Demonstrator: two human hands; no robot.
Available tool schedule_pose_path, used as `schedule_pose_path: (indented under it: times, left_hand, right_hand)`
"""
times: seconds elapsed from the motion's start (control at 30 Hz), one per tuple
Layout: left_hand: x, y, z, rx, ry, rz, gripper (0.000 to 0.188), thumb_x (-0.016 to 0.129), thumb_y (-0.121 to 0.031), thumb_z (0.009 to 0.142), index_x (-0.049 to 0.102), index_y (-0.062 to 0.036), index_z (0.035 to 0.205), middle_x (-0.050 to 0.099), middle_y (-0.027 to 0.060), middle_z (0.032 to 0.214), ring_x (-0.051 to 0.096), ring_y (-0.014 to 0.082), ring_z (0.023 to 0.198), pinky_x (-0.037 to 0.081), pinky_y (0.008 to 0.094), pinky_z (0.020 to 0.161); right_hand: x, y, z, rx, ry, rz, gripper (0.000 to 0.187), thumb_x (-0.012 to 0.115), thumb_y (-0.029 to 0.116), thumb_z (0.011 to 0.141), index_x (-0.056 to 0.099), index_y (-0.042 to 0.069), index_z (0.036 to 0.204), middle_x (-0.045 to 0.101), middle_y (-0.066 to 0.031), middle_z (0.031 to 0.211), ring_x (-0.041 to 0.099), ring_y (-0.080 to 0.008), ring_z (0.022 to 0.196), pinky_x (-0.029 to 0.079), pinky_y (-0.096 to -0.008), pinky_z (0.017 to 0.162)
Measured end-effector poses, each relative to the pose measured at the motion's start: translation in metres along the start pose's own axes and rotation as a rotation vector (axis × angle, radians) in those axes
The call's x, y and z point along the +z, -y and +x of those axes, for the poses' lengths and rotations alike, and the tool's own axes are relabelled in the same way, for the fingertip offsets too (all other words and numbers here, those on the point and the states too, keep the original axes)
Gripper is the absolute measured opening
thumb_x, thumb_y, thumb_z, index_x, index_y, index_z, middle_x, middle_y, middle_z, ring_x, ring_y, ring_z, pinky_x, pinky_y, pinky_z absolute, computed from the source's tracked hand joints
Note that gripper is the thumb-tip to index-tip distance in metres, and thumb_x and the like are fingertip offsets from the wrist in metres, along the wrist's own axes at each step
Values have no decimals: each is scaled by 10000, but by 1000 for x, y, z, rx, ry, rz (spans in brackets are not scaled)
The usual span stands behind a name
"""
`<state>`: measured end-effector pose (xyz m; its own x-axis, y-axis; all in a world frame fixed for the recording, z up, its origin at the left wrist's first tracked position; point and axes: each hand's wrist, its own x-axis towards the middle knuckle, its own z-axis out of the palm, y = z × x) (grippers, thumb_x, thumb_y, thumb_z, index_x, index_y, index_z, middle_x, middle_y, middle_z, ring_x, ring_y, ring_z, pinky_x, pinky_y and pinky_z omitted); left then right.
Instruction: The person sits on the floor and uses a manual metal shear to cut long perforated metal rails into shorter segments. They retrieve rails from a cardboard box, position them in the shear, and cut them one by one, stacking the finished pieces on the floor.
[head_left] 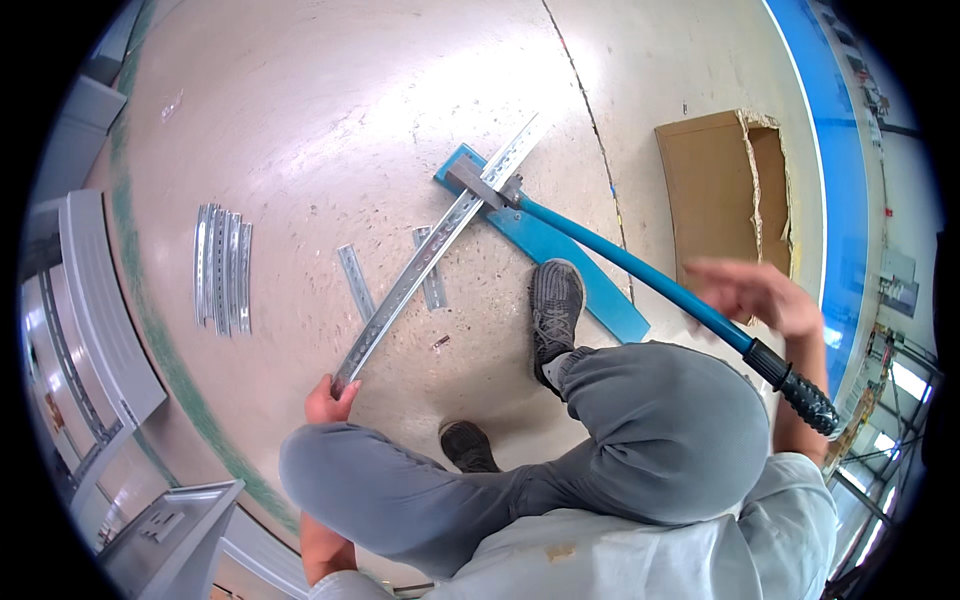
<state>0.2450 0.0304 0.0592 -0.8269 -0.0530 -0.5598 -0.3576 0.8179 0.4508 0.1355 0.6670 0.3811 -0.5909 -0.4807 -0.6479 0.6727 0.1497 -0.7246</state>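
Note:
My left hand (332,400) is closed round the near end of a long, slotted metal rail (412,277). The rail slopes away to the right and passes through the grey head (476,184) of a blue lever cutter. The cutter's flat blue base (565,262) lies on the floor, with my shoe (557,310) against it. Its long blue lever (640,268) slants down toward me and ends in a black grip (800,395). Just beyond the lever, my right hand (755,295) is off the grip, slightly blurred, its fingers stretched out and holding nothing.
Two short rail pieces (356,280) lie beside the long rail. Several cut rails (224,270) sit side by side at the left. An open cardboard box (708,190) stands at the right. Grey metal cabinets (110,300) line the left edge beyond a green floor line.

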Motion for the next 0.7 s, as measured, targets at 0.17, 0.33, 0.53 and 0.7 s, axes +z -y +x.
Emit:
schedule_pose_path:
  times: [0.17, 0.33, 0.53, 0.7]
  left_hand:
    - [2, 1, 8, 7, 47, -21, 552, 850, -486, 823, 576, -7, 829, 608, 156, 684, 541, 272, 589, 477, 410, 599]
    - [-5, 1, 6, -41, 53, -1, 557, 845, -501, 828, 587, -10, 857, 618, 149, 699, 534, 254, 602, 483, 398, 608]
    - [0, 5, 7, -59, 96, 8, 555, 841, -509, 832, 594, -13, 863, 632, 147, 711, 554, 256, 613, 491, 397, 619]
    - [-1, -2, 3, -7, 49, 15, 535, 857, -470, 832, 588, -8, 849, 621, 142, 698, 543, 236, 609, 489, 393, 613]
  right_hand:
    - [24, 35, -44, 391, -36, -229, 989, 835, 74, 806, 274, -15, 1615, 722, -148, 1093, 730, -201, 921, 600, -322, 781]
    - [41, 48, -33, 465, -117, -392, 867, 726, -17, 821, 340, 4, 1597, 713, -107, 952, 704, -156, 784, 600, -306, 712]
    - [53, 47, -30, 463, -218, -253, 821, 674, -49, 824, 369, 4, 1584, 698, -100, 897, 686, -156, 733, 586, -304, 672]
    - [57, 47, -29, 475, -257, -263, 773, 711, -3, 856, 401, -7, 1564, 689, -93, 894, 671, -148, 725, 569, -299, 655]
